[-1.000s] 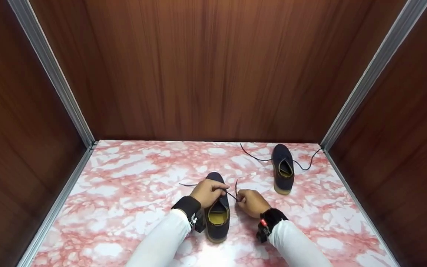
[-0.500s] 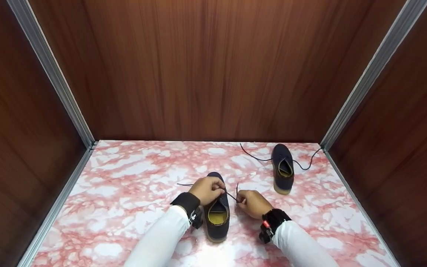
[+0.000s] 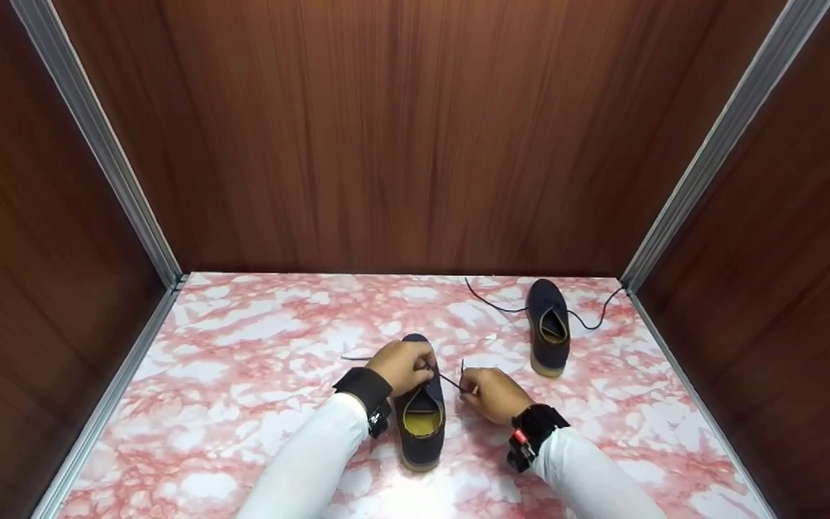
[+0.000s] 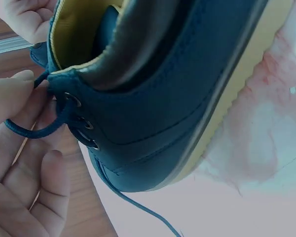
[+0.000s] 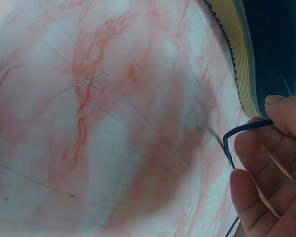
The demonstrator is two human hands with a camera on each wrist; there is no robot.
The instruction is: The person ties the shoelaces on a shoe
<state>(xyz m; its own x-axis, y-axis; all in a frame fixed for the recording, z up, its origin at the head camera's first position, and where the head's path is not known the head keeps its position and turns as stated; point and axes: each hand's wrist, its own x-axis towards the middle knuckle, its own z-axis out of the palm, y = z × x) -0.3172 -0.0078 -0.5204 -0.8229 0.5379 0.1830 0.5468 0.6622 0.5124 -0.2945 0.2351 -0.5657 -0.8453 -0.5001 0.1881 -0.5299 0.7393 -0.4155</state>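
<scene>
A dark navy lace-up shoe with a yellow lining stands upright on the surface, toe pointing away. My left hand is over its lacing. In the left wrist view, the thumb and index finger pinch the shoelace by the top eyelets, where it bends in a loop. To the right of the shoe, my right hand pinches the same lace between thumb and fingers, and its short end sticks up past them. The lace runs between both hands. Another lace end trails off the shoe's left side.
A matching shoe stands at the back right, its laces spread to both sides. Brown wood-grain panels with grey metal corner posts enclose the red-and-white marbled tabletop on the left, back and right.
The left index finger, stretched out earlier, has bent in toward the thumb on the lace. The right hand has shifted very slightly and keeps its pinch. The shoes stay in place.
</scene>
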